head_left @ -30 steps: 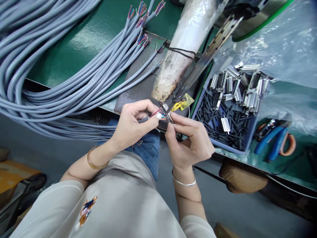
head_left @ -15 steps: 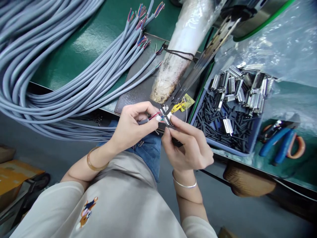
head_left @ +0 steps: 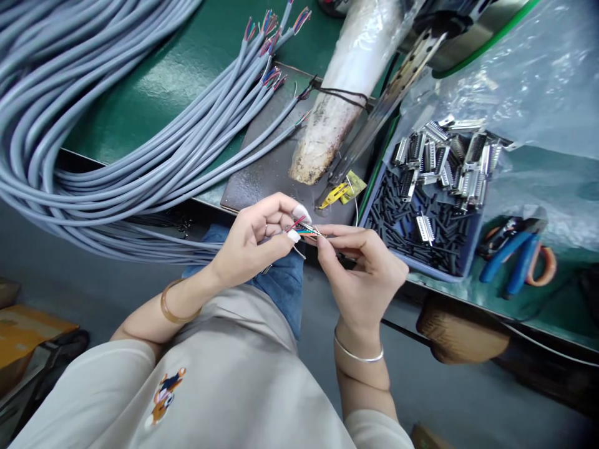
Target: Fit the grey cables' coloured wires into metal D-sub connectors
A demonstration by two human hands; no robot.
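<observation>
Head view.

A: From my desk, where do the wires (head_left: 303,229) sit?

B: I see them in front of the chest, just off the worktop (head_left: 168,81) edge, bridging the two hands.

A: Left hand?

B: The left hand (head_left: 250,243) is closed, with thumb and forefinger pinching the bundle where the coloured strands come out. The grey cable behind them is hidden in the palm, so I can't trace it.

A: And the right?

B: The right hand (head_left: 369,274) has its fingertips closed on the strand tips. So the hands are together, both clamped on the same wires.

A: Which way do they run?

B: The long axis is nearly level, left to right, fanning slightly toward the right hand.

A: Anything close by?

B: A tray (head_left: 421,265) of connectors (head_left: 444,162) lies on the worktop just right of the hands. The right hand is the nearer one. The blue cutters (head_left: 515,265) lie beyond it.
</observation>
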